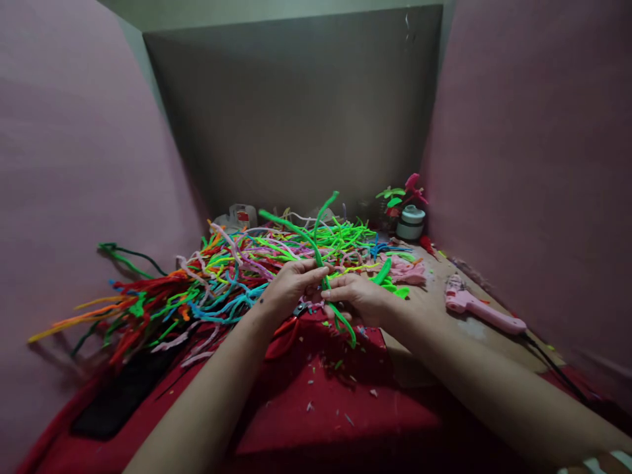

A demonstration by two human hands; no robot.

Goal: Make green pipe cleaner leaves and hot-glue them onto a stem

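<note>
Green pipe cleaners point(318, 247) cross between my two hands, their upper ends spreading apart above the fingers and a bent loop hanging below. My left hand point(296, 282) pinches them from the left, thumb on top. From the right, my right hand point(353, 296) grips the same green stems just beneath, its fingers closed round them. The two hands almost touch. Scissors with red handles point(286, 329) lie under my left hand, partly hidden by it. Green leaf-like pieces point(388, 276) sit just beyond my right hand.
A large heap of coloured pipe cleaners point(237, 263) covers the back and left. At right, a pink glue gun point(481, 311) with a black cord lies on a brown board point(444, 349). A dark phone-like slab point(121, 395) rests front left. A pale jar point(411, 222) stands behind. Scraps dot the red cloth point(316, 421).
</note>
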